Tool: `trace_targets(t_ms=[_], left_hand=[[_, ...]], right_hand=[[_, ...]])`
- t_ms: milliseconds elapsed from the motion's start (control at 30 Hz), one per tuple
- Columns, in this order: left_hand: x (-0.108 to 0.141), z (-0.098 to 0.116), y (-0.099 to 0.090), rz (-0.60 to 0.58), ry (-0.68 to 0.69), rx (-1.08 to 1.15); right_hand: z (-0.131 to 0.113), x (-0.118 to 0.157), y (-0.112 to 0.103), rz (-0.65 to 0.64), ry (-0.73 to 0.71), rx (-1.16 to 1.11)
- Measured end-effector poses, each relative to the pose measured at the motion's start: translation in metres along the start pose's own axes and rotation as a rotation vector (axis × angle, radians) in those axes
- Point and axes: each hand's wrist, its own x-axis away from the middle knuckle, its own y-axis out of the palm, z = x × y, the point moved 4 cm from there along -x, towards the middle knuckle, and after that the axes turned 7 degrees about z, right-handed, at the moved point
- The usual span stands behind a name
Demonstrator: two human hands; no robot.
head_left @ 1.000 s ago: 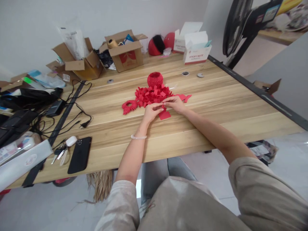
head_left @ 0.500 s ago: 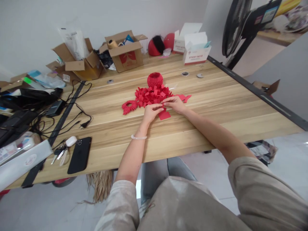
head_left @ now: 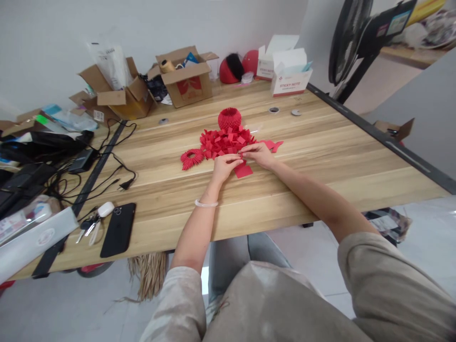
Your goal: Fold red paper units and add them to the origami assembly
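My left hand (head_left: 225, 166) and my right hand (head_left: 259, 155) meet at the front of a red heap, fingertips pinched on a small piece of red paper (head_left: 241, 156) that the fingers mostly cover. Just below them a flat red paper sheet (head_left: 243, 171) lies on the table. Behind my fingers is the pile of folded red paper pieces (head_left: 226, 140). A round bowl shape of red folded paper (head_left: 229, 118) stands at the back of the pile. To its left lies a spiky red paper ring (head_left: 191, 158). More flat red paper (head_left: 273, 145) is right of my right hand.
On the wooden table (head_left: 171, 199), a black phone (head_left: 118, 230), keys (head_left: 89, 225) and black cables (head_left: 117, 164) lie to the left. Open cardboard boxes (head_left: 188, 85), sticky note boxes (head_left: 291, 81) and red round objects (head_left: 228, 71) line the back. A fan (head_left: 351, 42) stands at right.
Both hands stay in the same spot, with only a slight shift of the fingers around the small red paper. The other things have not moved.
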Motion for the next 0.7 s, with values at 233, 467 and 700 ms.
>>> trace_targets(t_ms=[233, 467, 700], left_hand=[[-0.0004, 0.0001, -0.0006, 0.015, 0.028, -0.007], [-0.0004, 0.0025, -0.0010, 0.023, 0.036, -0.001], [0.0009, 0.0061, -0.0015, 0.035, 0.056, -0.040]], right_hand=[[0.0004, -0.0013, -0.0001, 0.025, 0.005, -0.032], [-0.0007, -0.0008, 0.0002, 0.033, 0.011, -0.036], [-0.0015, -0.0005, 0.0006, 0.027, 0.010, -0.028]])
